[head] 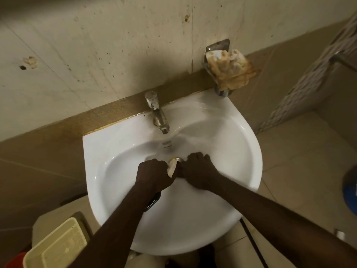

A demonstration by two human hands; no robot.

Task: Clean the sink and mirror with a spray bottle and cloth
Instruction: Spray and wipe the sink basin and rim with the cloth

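A white wall-hung sink (pixel 222 136) fills the middle of the view, with a metal tap (pixel 157 113) at its back. Both my hands are down in the basin over the drain. My left hand (pixel 154 176) and my right hand (pixel 199 169) are curled side by side round a small pale cloth (pixel 172 167), of which only a strip shows between them. The drain is mostly hidden behind the cloth. No spray bottle or mirror is in view.
A stained rag (pixel 231 68) lies in a metal holder on the wall, right of the tap. A cream plastic basket (pixel 56 246) stands at lower left beside a red object (pixel 14 261). A blue object (pixel 350 188) sits at the right edge.
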